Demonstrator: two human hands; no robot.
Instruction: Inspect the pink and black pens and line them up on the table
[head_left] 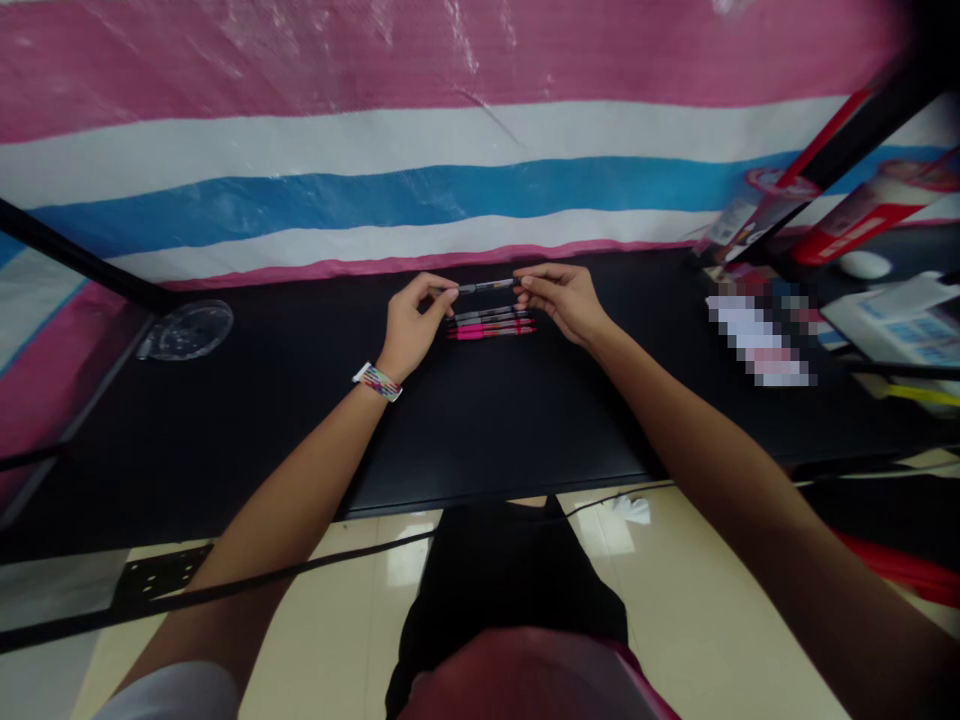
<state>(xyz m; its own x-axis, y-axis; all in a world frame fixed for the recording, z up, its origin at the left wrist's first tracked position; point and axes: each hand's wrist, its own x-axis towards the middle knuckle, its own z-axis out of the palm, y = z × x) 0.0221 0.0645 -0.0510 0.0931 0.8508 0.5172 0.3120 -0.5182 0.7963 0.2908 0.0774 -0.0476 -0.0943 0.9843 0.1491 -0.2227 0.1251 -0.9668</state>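
A dark grey pen [486, 287] lies crosswise between my hands, behind a row of pens. My left hand [418, 318] pinches its left end with thumb and fingertips. At its right end, the fingers of my right hand [555, 296] are closed on it. Just in front, on the black table [480, 430], several pens lie side by side: grey and black ones [491, 317] at the back, a pink one [472, 331] at the front. A patterned band circles my left wrist.
A clear round plastic lid [191, 330] lies at the left. On the right are two drink cups [772, 205] with straws, a white mouse [865, 265], a blurred-out item and a tissue pack [907, 320]. A striped sheet [420, 200] hangs behind the table.
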